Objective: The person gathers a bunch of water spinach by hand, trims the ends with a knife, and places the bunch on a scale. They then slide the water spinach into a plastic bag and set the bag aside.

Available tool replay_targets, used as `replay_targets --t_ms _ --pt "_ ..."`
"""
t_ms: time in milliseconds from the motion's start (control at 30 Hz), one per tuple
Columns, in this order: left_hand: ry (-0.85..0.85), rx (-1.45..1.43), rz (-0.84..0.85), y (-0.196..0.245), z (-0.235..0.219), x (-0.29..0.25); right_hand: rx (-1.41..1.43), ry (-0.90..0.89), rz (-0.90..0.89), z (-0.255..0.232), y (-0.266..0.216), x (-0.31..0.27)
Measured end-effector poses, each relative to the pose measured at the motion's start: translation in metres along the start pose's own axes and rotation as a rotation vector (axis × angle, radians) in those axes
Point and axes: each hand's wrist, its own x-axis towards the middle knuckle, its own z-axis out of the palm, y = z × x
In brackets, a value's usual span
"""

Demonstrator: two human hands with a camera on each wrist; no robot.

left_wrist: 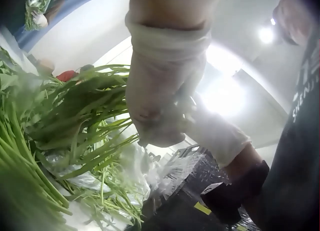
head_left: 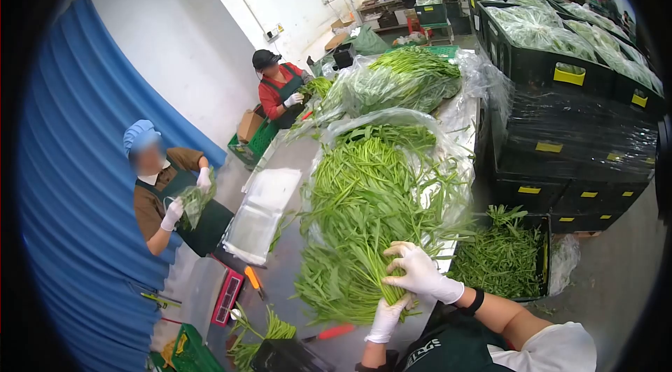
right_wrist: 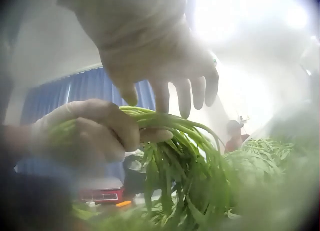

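Note:
My gloved left hand (head_left: 386,317) grips a bunch of long-stemmed leafy greens (head_left: 374,270) by its stems, at the near edge of a big pile (head_left: 364,190). In the right wrist view, that left hand (right_wrist: 95,123) has its fingers curled round the stems, and the leaves (right_wrist: 190,176) droop over. Just above the bunch is my gloved right hand (head_left: 420,274), fingers spread and loosely bent. The right wrist view shows this right hand (right_wrist: 150,56) with fingers pointing down, their tips right at the stems.
Clear plastic bags (head_left: 262,214), a red scale (head_left: 227,295), an orange-handled knife (head_left: 253,279) and a red-handled tool (head_left: 336,331) lie to the left. A crate of loose greens (head_left: 497,260) stands at right below stacked black crates (head_left: 567,141). Two people (head_left: 175,190) work across the table.

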Motion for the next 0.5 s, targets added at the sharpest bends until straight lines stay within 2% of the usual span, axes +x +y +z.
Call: replay_targets --t_ms 100,233,300,333,400,433,500 --pt "-0.01 -0.002 0.056 -0.002 -0.002 0.001 0.166 0.039 0.058 0.009 0.006 0.0" --pt "0.053 0.004 0.076 -0.005 -0.01 0.003 0.165 0.158 0.072 0.007 -0.002 -0.004" --pt "0.081 0.0 0.08 -0.005 -0.013 0.004 0.109 0.246 -0.057 0.0 -0.013 -0.006" --pt "0.101 0.004 0.078 -0.001 -0.012 0.003 0.109 0.246 -0.059 -0.002 -0.017 -0.008" --pt "0.121 0.008 0.074 0.008 -0.006 0.0 0.477 -0.014 0.215 -0.001 -0.023 -0.018" --pt "0.1 0.019 0.13 0.015 -0.001 -0.001 0.652 -0.053 0.256 0.002 -0.025 -0.022" --pt "0.084 0.028 0.188 0.017 -0.003 -0.002 0.721 -0.107 0.301 -0.004 -0.026 -0.026"
